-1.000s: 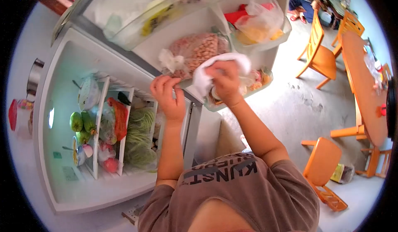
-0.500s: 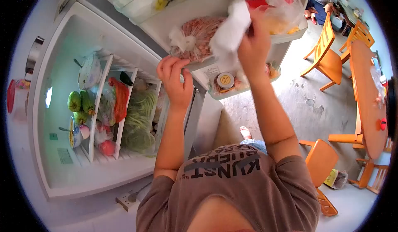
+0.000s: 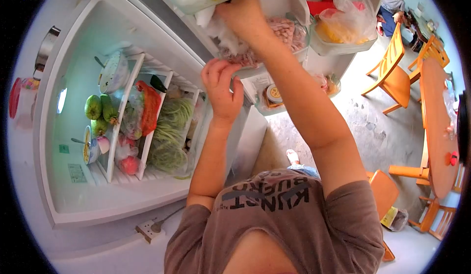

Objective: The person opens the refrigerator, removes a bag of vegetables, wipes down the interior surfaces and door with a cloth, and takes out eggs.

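My right hand [image 3: 241, 21] reaches up to the inside of the open fridge door, its fingers closed round a white cloth [image 3: 205, 17] that is partly hidden by the hand. Just below it, a knotted plastic bag of pinkish-brown food [image 3: 287, 33] lies in a clear door bin [image 3: 300, 54]. My left hand [image 3: 221, 90] is lower down at the near left edge of this bin. Its fingers bend over the rim and the thumb stands apart. A second door bin [image 3: 341, 47] to the right holds a plastic bag with yellow and red contents [image 3: 343, 21].
The fridge compartment [image 3: 64, 186] stands open at left, with green vegetables [image 3: 171, 114], bowls [image 3: 114, 72] and a red bag [image 3: 149, 107] on its racks. A lidded jar [image 3: 274, 93] sits in the lowest door bin. Wooden chairs [image 3: 395, 85], a table [image 3: 436, 127] and a seated person [image 3: 392, 7] are at right.
My right hand has moved left and up with the white cloth, from over the bins to the door's left side. My left hand stays at the bin's edge. The view has shifted slightly.
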Motion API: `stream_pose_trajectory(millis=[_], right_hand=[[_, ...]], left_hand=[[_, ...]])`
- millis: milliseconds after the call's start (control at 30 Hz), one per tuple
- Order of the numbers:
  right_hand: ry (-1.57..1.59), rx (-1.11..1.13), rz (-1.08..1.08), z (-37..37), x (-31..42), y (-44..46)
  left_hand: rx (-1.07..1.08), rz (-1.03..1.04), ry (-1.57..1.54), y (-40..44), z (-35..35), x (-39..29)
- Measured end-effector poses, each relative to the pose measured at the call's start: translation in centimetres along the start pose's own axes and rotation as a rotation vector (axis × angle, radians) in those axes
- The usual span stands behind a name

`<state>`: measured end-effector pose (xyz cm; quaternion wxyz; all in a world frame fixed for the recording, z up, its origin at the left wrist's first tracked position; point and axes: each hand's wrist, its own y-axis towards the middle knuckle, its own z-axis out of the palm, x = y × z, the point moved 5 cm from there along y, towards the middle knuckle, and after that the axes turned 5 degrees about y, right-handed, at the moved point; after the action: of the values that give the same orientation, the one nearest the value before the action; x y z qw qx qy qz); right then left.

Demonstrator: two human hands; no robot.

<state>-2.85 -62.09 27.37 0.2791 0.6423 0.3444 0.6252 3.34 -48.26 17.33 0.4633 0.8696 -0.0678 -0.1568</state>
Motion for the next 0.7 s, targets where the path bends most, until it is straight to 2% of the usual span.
stream_pose_trajectory(millis=[67,100,233,300,333,400,433,500,533,600,700], right_hand=[[-0.071,0.122,-0.022,2.2,1.1,-0.5],[0.08,0.037,0.003,1.9,1.9,-1.2],[0.038,-0.005,-0.183,2.1,0.4,-3.1],[-0.153,0.318,-0.11,2.8,-0.9,-3.8],[-0.161,0.312,-0.117,2.1,-0.8,-3.6],[-0.231,0.54,-0.081,2.0,-0.9,-3.4],[-0.238,0.529,-0.089,1.2,-0.7,-3.3],[0.559,0.373,0.472,-0.8,-1.7,-3.6],[0.552,0.376,0.448,-1.4,-0.9,-3.6],[1.181,-0.171,0.698,-3.4,-1.2,-3.6],[1.253,-0.248,0.726,-4.5,-0.8,-2.1]], left_hand=[[0.007,0.001,0.001,0.1,0.1,0.1],[0.016,0.001,0.001,0.1,0.1,0.0],[0.001,-0.001,0.015,0.1,0.2,0.0],[-0.017,0.006,0.025,0.0,0.2,-0.2],[-0.025,0.005,0.036,-0.1,0.3,-0.2],[-0.007,-0.004,0.039,-0.2,0.3,-0.1],[0.016,-0.02,0.047,-0.2,0.3,0.1],[0.018,-0.006,0.021,-0.2,0.0,0.2],[0.028,-0.004,0.002,-0.1,-0.1,0.1],[-0.02,0.007,-0.02,0.1,-0.7,-0.4],[0.004,-0.029,-0.013,0.2,-1.1,-0.6]])
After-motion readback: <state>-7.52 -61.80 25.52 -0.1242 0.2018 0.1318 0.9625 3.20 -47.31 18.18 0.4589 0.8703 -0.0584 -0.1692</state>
